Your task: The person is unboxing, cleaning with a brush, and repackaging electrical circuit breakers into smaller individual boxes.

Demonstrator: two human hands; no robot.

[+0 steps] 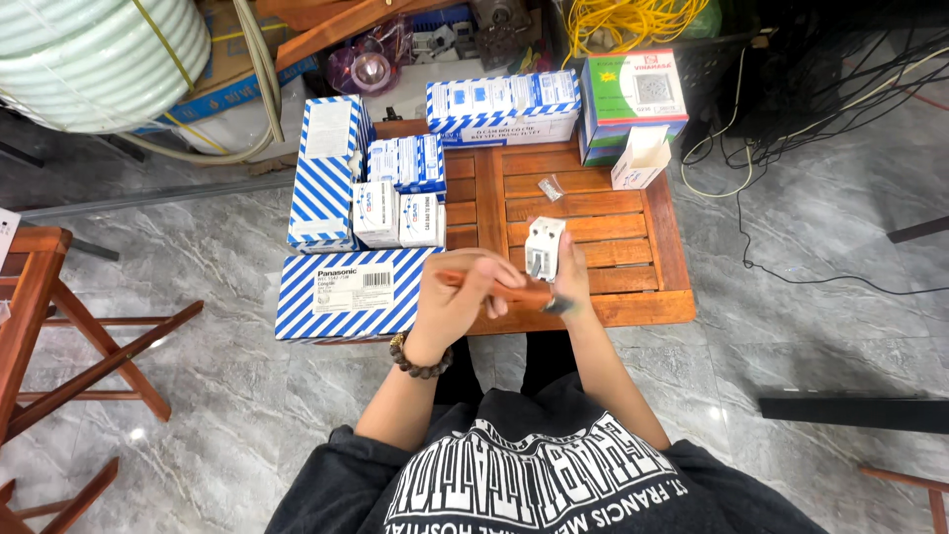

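two hands meet at centre frame, over the near edge of a small wooden table [593, 213]. the left hand [457, 297], a bead bracelet [420, 358] at its wrist, is closed around an orange-handled screwdriver [509, 289] that points right. the right hand [570, 282] grips a white plastic switch [543, 245] from below, upright just above the fingers. the switch looks light, rigid and smooth, likely best held by its flat sides, clear of the front face. just left, a large flat box [341, 295] with blue and white diagonal stripes carries a white label. farther up, left of centre, stands a tall striped box [326, 173] beside small white cartons [395, 213]. at upper centre lies a long blue-and-white box [504, 109]; at upper right, a green-and-red box [633, 94] and an open white carton [641, 158].
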